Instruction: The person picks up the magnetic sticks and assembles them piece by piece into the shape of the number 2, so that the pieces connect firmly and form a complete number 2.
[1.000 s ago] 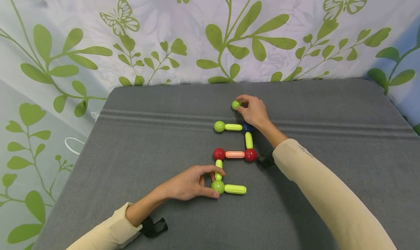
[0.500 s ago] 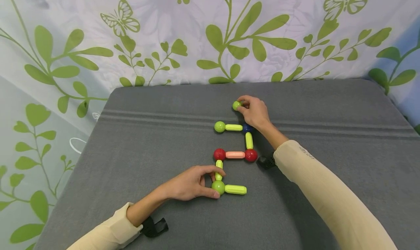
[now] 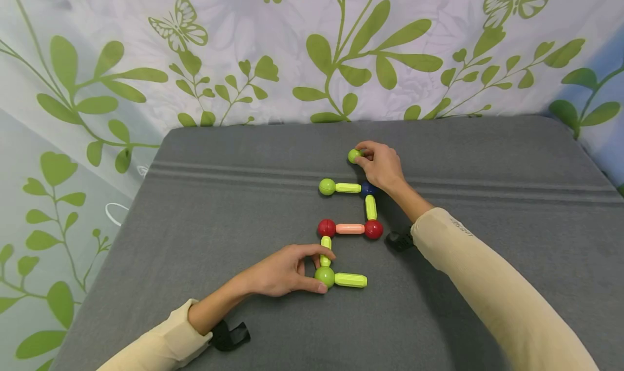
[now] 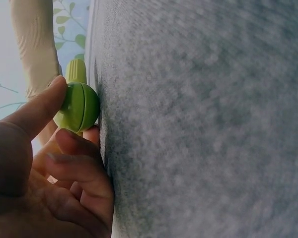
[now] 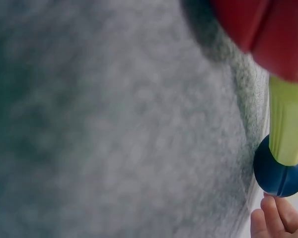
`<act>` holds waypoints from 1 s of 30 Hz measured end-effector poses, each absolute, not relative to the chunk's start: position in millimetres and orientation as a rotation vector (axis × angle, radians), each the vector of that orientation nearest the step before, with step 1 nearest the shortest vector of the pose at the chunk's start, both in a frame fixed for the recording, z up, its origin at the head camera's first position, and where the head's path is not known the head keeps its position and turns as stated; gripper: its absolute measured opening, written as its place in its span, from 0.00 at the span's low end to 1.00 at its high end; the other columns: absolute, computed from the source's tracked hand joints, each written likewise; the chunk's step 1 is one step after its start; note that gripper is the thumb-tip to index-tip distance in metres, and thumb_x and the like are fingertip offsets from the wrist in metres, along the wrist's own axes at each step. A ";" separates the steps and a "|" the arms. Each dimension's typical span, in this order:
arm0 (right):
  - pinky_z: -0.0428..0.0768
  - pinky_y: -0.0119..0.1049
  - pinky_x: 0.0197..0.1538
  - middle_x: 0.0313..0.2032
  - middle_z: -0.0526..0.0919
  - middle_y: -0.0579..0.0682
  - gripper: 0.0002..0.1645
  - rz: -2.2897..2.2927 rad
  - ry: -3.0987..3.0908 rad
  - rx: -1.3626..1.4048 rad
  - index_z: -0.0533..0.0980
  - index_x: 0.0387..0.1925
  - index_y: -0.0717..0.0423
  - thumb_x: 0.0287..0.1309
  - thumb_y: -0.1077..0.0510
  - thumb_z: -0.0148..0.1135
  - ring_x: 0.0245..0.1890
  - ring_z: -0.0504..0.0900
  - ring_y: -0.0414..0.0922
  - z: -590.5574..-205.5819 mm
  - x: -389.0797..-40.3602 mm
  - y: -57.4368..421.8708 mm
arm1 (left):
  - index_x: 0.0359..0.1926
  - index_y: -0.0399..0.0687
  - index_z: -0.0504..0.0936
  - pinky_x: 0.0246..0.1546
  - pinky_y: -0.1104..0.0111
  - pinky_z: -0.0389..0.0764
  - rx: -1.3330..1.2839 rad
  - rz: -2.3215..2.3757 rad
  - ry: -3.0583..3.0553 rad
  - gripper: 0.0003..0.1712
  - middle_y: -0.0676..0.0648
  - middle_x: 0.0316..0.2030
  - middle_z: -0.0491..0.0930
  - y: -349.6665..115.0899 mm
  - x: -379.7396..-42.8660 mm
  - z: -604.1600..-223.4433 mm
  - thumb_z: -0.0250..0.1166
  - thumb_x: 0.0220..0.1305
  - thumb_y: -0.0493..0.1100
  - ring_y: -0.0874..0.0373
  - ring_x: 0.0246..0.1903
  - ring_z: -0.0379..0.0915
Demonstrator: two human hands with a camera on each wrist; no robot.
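Observation:
In the head view my right hand pinches a green ball beyond a chain of balls and rods. My left hand holds the chain's near green ball, its thumb against it and its fingers around the yellow-green rod. That rod runs to a red ball, then a pink rod and a second red ball. Another yellow-green rod joins this to a blue ball, partly hidden by my right wrist in the head view.
From the blue ball a yellow-green rod leads left to a green ball. One more rod juts right from the near ball. Everything lies on a grey cloth-covered table, with a leaf-patterned curtain behind.
My right hand has shifted very slightly to the right with its green ball. The left hand and the chain stay practically where they were.

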State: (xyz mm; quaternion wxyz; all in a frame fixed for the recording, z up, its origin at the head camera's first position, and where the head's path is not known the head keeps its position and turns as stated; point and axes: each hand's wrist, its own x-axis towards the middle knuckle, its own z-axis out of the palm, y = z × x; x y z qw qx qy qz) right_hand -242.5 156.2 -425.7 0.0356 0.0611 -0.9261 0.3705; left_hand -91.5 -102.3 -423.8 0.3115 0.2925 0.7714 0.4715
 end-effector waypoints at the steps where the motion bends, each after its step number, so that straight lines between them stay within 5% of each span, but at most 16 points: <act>1: 0.74 0.53 0.51 0.52 0.81 0.62 0.19 1.143 -2.843 0.190 0.77 0.58 0.58 0.68 0.58 0.62 0.49 0.79 0.57 -424.9 -241.7 156.7 | 0.59 0.47 0.78 0.20 0.74 0.66 0.773 1.244 2.036 0.27 0.51 0.41 0.75 -102.5 -91.5 -423.4 0.74 0.59 0.41 0.65 0.15 0.62; 30: 0.75 0.46 0.40 0.43 0.83 0.57 0.16 1.150 -2.765 0.520 0.80 0.53 0.58 0.65 0.60 0.65 0.38 0.79 0.50 -401.9 -183.4 174.7 | 0.59 0.47 0.77 0.20 0.74 0.66 0.775 1.248 2.031 0.27 0.52 0.41 0.75 -103.6 -91.0 -425.2 0.74 0.59 0.41 0.65 0.16 0.64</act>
